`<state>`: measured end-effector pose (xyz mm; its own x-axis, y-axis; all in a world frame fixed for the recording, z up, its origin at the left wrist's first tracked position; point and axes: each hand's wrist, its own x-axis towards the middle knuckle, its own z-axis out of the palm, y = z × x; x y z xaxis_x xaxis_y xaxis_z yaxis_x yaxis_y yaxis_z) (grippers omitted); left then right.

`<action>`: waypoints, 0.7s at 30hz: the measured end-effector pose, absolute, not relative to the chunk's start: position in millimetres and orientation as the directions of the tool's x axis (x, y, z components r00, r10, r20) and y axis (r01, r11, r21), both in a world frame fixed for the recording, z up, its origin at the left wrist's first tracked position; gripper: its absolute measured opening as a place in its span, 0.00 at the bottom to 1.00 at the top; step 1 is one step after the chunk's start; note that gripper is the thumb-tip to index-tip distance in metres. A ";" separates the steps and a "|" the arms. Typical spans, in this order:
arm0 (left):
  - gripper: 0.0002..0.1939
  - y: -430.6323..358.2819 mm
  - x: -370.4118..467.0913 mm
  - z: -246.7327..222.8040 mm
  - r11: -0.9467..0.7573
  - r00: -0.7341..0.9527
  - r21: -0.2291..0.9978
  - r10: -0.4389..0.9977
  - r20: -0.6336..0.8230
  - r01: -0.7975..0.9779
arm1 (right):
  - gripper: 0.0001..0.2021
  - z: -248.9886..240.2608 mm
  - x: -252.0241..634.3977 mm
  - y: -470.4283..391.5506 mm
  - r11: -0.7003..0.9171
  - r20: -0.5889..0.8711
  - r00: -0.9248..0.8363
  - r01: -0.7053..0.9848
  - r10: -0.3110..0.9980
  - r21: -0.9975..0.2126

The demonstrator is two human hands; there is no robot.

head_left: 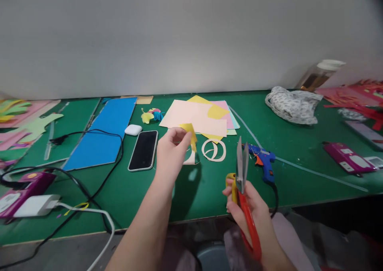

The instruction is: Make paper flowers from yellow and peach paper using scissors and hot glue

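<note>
My left hand [172, 153] is raised over the table, thumb and fingers pinching a small piece of yellow paper [188, 129]. In my right hand [259, 209], near the table's front edge, are scissors [241, 169] with red handles, their blades pointing up and slightly apart. A curved yellow strip [229, 180] also shows at the fingers of that hand; whether it is paper or part of the scissors I cannot tell. Between my hands lie cut pale paper rings [222, 150]. A pale paper cutout [190, 159] is partly hidden behind my left hand.
Behind my hands is a stack of coloured paper sheets [191, 115]. A phone [143, 150], earbud case [133, 129] and blue board [104, 131] lie left. On the right are a blue glue gun [265, 159], its cord, and a patterned cloth [291, 105]. Cables [86, 193] cross the left side.
</note>
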<state>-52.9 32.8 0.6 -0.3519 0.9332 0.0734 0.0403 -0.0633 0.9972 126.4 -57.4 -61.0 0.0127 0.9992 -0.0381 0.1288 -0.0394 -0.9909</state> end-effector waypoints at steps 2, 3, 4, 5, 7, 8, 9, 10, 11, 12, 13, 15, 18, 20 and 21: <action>0.08 36.5 -60.7 -3.7 -0.083 -0.375 0.983 0.916 0.140 0.164 | 0.16 -64.0 125.5 -58.0 -0.034 -0.039 -0.028 0.169 0.999 -0.985; 0.08 36.8 -63.1 -4.6 -0.081 -0.361 0.986 0.923 0.130 0.147 | 0.16 -65.2 124.6 -58.1 -0.040 -0.047 -0.033 0.194 0.998 -0.980; 0.09 36.2 -64.4 -4.7 -0.064 -0.327 0.995 0.941 0.085 0.073 | 0.16 -66.0 123.5 -57.9 -0.051 -0.059 -0.028 0.217 0.998 -0.975; 0.09 34.8 -64.6 -4.1 -0.031 -0.273 0.999 0.962 0.019 -0.039 | 0.16 -66.3 122.4 -57.6 -0.065 -0.071 -0.015 0.239 0.997 -0.969; 0.11 30.8 -62.4 -1.0 0.080 -0.121 0.950 0.985 -0.122 -0.301 | 0.16 -65.8 120.4 -56.8 -0.089 -0.089 0.014 0.291 0.996 -0.953; 0.11 28.7 -60.8 1.1 0.150 -0.031 0.901 0.984 -0.178 -0.406 | 0.17 -65.4 119.7 -56.7 -0.094 -0.092 0.021 0.318 0.996 -0.943; 0.12 26.7 -59.2 3.4 0.212 0.046 0.852 0.975 -0.216 -0.478 | 0.18 -65.2 119.1 -56.9 -0.094 -0.093 0.020 0.342 0.995 -0.935; 0.12 24.9 -57.8 5.9 0.258 0.106 0.813 0.965 -0.239 -0.523 | 0.18 -65.2 118.6 -57.5 -0.091 -0.093 0.011 0.360 0.996 -0.929; 0.12 23.4 -56.8 8.5 0.286 0.144 0.785 0.958 -0.248 -0.550 | 0.19 -65.5 118.1 -58.3 -0.087 -0.094 -0.001 0.372 0.996 -0.924; 0.13 22.1 -56.2 11.2 0.300 0.165 0.764 0.954 -0.251 -0.571 | 0.19 -66.0 117.6 -59.4 -0.086 -0.098 -0.012 0.382 0.995 -0.920; 0.13 21.1 -56.2 13.7 0.309 0.179 0.746 0.951 -0.252 -0.590 | 0.19 -66.4 117.0 -60.5 -0.083 -0.099 -0.020 0.391 0.995 -0.917; 0.13 19.4 -57.4 18.4 0.306 0.176 0.713 0.952 -0.252 -0.631 | 0.18 -67.1 115.8 -62.5 -0.067 -0.090 -0.036 0.418 0.995 -0.906; 0.12 17.0 -61.5 23.1 0.268 0.147 0.710 0.962 -0.228 -0.651 | 0.16 -67.2 114.1 -63.2 -0.002 -0.049 -0.084 0.492 0.995 -0.871; 0.11 14.8 -65.1 24.6 0.204 0.107 0.751 0.978 -0.177 -0.628 | 0.16 -67.6 113.7 -62.3 0.033 -0.030 -0.107 0.535 0.994 -0.844; 0.11 13.5 -66.9 25.1 0.179 0.090 0.780 0.984 -0.156 -0.600 | 0.17 -67.9 113.6 -61.7 0.039 -0.029 -0.115 0.553 0.993 -0.833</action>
